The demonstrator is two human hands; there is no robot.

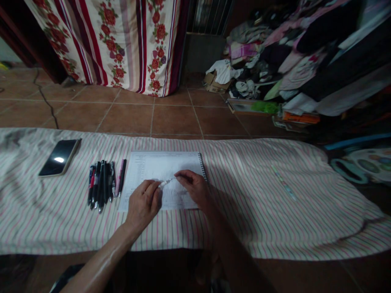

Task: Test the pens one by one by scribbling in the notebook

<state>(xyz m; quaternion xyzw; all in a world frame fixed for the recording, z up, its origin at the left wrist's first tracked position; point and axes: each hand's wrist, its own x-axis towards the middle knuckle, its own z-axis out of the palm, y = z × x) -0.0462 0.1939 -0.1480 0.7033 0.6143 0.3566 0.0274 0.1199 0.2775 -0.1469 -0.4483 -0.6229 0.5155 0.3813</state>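
Observation:
Above the spiral notebook (183, 200), my left hand (144, 200) is closed around a slim white pen (165, 183). The pen slants up to the right, and its left end is hidden inside the fist. The fingers of my right hand (194, 186) pinch the pen's thin right end; whether that end is the tip or a loose refill is too small to tell. Beneath both hands, the notebook page is white with printed lines and a column at the left. Left of the notebook lies a bunch of dark pens (102, 183), beside a pink pen (119, 179).
A smartphone (60, 158) lies at the left on the striped cloth (238, 195). A pale patterned strip (283, 183), possibly a pen or ruler, is on the right. Beyond are the tiled floor (171, 118), a floral curtain (131, 44) and piled clothes (275, 61).

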